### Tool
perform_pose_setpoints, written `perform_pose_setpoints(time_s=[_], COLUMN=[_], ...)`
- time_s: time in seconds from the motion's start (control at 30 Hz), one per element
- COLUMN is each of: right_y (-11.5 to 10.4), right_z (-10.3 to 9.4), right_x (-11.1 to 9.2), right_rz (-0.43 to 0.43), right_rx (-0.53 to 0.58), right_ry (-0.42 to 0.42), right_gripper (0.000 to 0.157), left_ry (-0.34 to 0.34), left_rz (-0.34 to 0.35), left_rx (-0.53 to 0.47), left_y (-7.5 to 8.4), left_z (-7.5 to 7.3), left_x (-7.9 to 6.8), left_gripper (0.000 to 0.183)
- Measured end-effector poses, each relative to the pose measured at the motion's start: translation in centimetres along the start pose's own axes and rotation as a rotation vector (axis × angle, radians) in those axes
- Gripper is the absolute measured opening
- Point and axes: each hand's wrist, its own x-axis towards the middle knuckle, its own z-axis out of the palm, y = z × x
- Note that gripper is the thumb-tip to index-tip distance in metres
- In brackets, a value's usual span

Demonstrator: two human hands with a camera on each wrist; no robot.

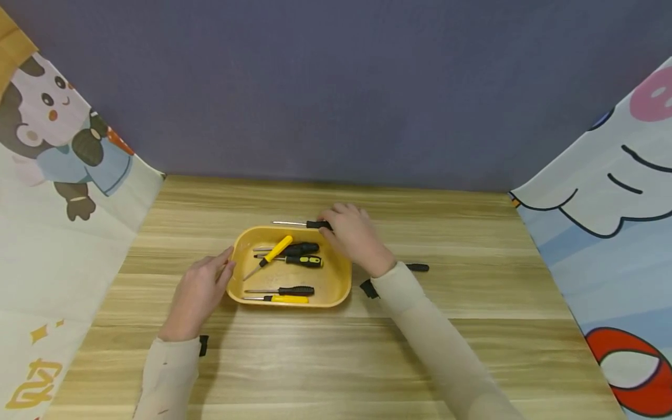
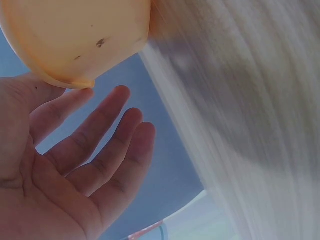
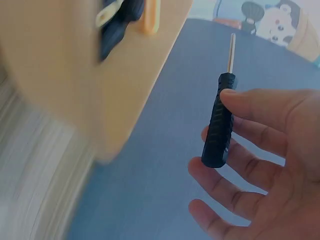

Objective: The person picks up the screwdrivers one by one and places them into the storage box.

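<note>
Wood-grained desk [image 1: 367, 361], head view, with a plain dark blue-grey backdrop [image 1: 336, 99] behind it and a printed panel at either side. The left panel [image 1: 52, 256], white, bears a cartoon animal [image 1: 73, 128] dressed in blue; lower down are a gold star [image 1: 39, 333] and gold lettering [image 1: 32, 385] too stylised to read. The right panel [image 1: 630, 245] shows a pink snout [image 1: 653, 96], black curved outlines, pale blue bands and a red-and-white figure [image 1: 635, 370]. On the desk, a yellow tray [image 1: 283, 276] contains five screwdrivers: a slanted yellow screwdriver [image 1: 278, 248] across the shafts of a black screwdriver [image 1: 301, 249] and a black-and-yellow screwdriver [image 1: 304, 261]; nearer the person, a ridged black screwdriver [image 1: 296, 290] and, along the near wall, a second yellow screwdriver [image 1: 291, 299]. Markings on the handles are too small to make out. The right grip [image 1: 357, 239] pinches the black handle of a further one, the held screwdriver [image 3: 220, 115], shaft pointing left, just beyond the tray's far rim in the head view; its outer fingers stand apart. The left grip [image 1: 196, 291] pinches the tray's left rim between thumb and forefinger, other fingers loosely extended. Beyond the right sleeve [image 1: 446, 332] lies another black handle [image 1: 418, 268], partly hidden.
</note>
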Motion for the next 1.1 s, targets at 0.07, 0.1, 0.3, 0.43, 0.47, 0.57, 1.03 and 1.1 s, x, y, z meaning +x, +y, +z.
perform_pose_setpoints(time_s=[0.07,0.1,0.3,0.43,0.47,0.57,1.03,1.1], right_y=[-0.9,-1.3,-3.2,-4.1,-4.3,-4.9,-5.5,-5.5], right_z=[0.2,0.3,1.2,2.1,2.4,2.9,4.1,4.1], right_x=[0.7,1.0,2.5,3.2,3.3,3.5,3.7,3.7], right_rz=[0.001,0.001,-0.014,-0.012,-0.01,0.004,0.004,0.007], right_rx=[-0.009,-0.012,-0.042,-0.083,-0.098,-0.142,-0.16,-0.152], right_ry=[-0.028,-0.043,-0.123,-0.181,-0.193,-0.24,-0.374,-0.374], right_gripper=[0.025,0.026,0.026,0.026,0.026,0.027,0.019,0.018], left_ry=[-0.003,-0.004,0.004,0.01,0.011,0.012,0.032,0.033], left_rz=[-0.002,-0.004,0.0,0.005,0.007,0.01,0.034,0.034], left_rx=[-0.002,-0.001,0.002,0.006,0.007,0.005,-0.007,-0.004], left_y=[0.0,0.0,-0.1,-0.1,-0.2,-0.2,-0.2,-0.3], left_z=[-0.1,-0.1,-0.1,0.1,0.1,0.1,0.1,0.1], left_x=[0.0,0.0,0.0,0.0,0.0,0.0,0.0,0.0], left_gripper=[0.038,0.038,0.038,0.038,0.038,0.038,0.037,0.037])
